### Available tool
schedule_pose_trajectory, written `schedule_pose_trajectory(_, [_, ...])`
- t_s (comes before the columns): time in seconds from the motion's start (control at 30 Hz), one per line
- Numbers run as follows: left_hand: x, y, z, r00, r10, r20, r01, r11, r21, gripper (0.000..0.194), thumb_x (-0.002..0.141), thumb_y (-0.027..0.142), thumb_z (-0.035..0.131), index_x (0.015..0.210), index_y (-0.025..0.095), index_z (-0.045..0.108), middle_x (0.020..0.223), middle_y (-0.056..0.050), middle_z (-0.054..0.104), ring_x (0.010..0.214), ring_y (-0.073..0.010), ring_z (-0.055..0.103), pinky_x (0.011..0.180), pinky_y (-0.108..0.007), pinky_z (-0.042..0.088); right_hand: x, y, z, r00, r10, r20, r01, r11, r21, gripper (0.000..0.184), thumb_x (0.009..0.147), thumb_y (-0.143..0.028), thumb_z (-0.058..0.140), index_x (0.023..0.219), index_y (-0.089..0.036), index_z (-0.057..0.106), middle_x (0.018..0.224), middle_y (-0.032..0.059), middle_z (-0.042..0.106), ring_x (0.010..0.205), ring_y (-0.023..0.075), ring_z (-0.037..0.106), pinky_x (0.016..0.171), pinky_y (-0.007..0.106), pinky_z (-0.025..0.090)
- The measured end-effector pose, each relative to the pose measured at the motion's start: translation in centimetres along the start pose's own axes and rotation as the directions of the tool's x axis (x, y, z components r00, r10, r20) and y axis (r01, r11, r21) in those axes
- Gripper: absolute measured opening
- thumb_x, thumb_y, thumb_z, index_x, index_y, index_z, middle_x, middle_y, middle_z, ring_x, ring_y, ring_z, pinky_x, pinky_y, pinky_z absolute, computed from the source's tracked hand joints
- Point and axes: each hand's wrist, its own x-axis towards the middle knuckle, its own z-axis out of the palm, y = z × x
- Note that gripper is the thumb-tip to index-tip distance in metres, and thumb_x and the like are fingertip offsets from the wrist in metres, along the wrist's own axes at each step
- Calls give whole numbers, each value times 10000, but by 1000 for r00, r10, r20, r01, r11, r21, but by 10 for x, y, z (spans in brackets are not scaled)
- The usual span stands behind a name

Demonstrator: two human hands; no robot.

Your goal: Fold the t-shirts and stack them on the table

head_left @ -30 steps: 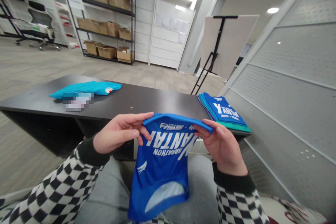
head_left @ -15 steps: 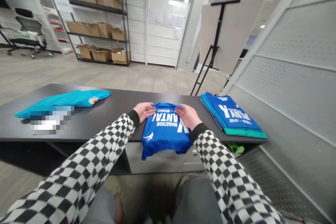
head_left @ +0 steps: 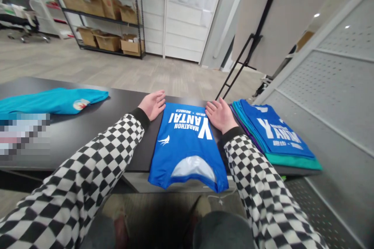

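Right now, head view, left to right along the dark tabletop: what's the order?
Turquoise garment → left hand → blue shirt with "MARATHON" lettering → right hand → stack of folded shirts. Left out: the pixelated item, since it overlaps the turquoise garment's span.

My left hand point(head_left: 152, 105) and right hand point(head_left: 221, 115) are spread apart near the far edge of the surface, palms turned partly inward, with fingers loosely extended and slightly curled, neither closed in a grip. My forearms, the left point(head_left: 87, 171) and the right point(head_left: 263, 179), reach forward in black-and-white checkered sleeves, converging toward black cuffs at both wrists, my knees below.
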Motion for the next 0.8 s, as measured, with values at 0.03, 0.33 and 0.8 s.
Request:
schedule_pose_trajectory(0.03, [-1, -3, 3, 997, 75, -19, -73, 993, 92, 648, 826, 437, 729, 1444, 245, 699, 1652, -164, 631, 1511, -314, 628, 1240, -492, 527, 0, 0, 0, 999, -38, -20, 37, 999, -2, 377, 1073, -556, 609, 1327, -282, 662, 1534, 99, 723, 1486, 212, 659, 1241, 433, 545])
schedule_pose_trajectory(0.33, [-40, -9, 24, 906, 281, 315, -417, 479, 772, 360, 864, 399, 686, 1100, 219, 891, 1125, -90, 867, 1028, -309, 798, 1040, -449, 622, -40, 12, 0, 952, -306, 1, 296, 920, -255, 237, 909, -425, 723, 1050, -239, 759, 972, 49, 850, 983, 223, 814, 993, 377, 634])
schedule_pose_trajectory(0.8, [-50, -6, 8, 917, 384, 103, -265, 395, 880, 264, 890, 309, 610, 870, 214, 856, 992, -111, 859, 972, -311, 787, 919, -388, 595, -137, 33, 96, 885, -206, 417, 385, -181, -905, 631, 1150, -556, 489, 1609, -146, 628, 1650, 221, 641, 1537, 402, 598, 1285, 594, 451])
